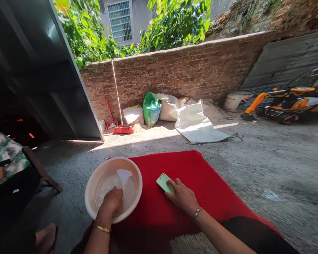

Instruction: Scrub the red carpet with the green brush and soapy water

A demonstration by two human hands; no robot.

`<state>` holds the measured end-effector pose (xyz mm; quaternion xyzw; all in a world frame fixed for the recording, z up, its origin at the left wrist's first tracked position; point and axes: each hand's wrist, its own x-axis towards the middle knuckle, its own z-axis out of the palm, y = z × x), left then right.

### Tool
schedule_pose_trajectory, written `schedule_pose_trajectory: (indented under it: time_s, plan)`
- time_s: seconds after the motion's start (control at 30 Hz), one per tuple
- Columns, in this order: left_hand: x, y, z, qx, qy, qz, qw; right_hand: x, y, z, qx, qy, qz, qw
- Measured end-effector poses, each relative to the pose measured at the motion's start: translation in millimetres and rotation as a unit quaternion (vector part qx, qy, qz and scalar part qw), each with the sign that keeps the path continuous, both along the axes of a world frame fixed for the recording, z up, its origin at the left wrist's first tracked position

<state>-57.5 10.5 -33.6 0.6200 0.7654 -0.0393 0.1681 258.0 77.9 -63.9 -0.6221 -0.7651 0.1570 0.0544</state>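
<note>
Here, two hands [113, 200] [184, 198], one basin [91, 188], one case [164, 182]

Smooth plastic basin [136, 187]; mint-green case [163, 181] — smooth, plastic-looking; red cloth [182, 165] — matt.

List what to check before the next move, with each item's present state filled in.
1. Right hand on the green case: ok, fingers touch its near end.
2. Firmness of that hold: cannot tell.
3. Left hand inside the basin: ok, reaching down into it.
4. Whether the left hand holds anything: cannot tell, its fingertips are hidden.
5. Green case clear of the basin: ok, red cloth shows between them.
6. Basin's base fully supported: cannot tell, the underside is hidden.
</note>
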Motion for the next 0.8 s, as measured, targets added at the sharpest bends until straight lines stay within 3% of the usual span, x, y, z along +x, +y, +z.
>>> schedule_pose_trajectory:
  time_s: [0.1,0.33,0.43,0.53,0.63,0.8]
  plan:
    - [7,-2,9.8,-0.013,-0.042,-0.026,0.999,15,2,8,0.003,0.008,-0.01,1.0]
    - [21,-3,27.4,-0.007,-0.012,0.002,1.0,-22,-41,-3,-0.048,0.046,0.16,0.985]
    - [25,-3,27.1,-0.024,0.007,-0.011,1.0,-20,-37,2,-0.019,0.003,0.139,0.99]
    - [26,-4,28.7,-0.029,0.033,-0.017,0.999,3,-27,12,0.003,-0.034,0.077,0.996]
    - [27,-4,34.1,-0.03,0.036,-0.006,0.999,16,-37,14,0.006,-0.027,0.044,0.999]
    - [33,-4,41.3,-0.01,0.019,0.007,1.0,-29,-89,-5,-0.031,0.011,0.085,0.996]
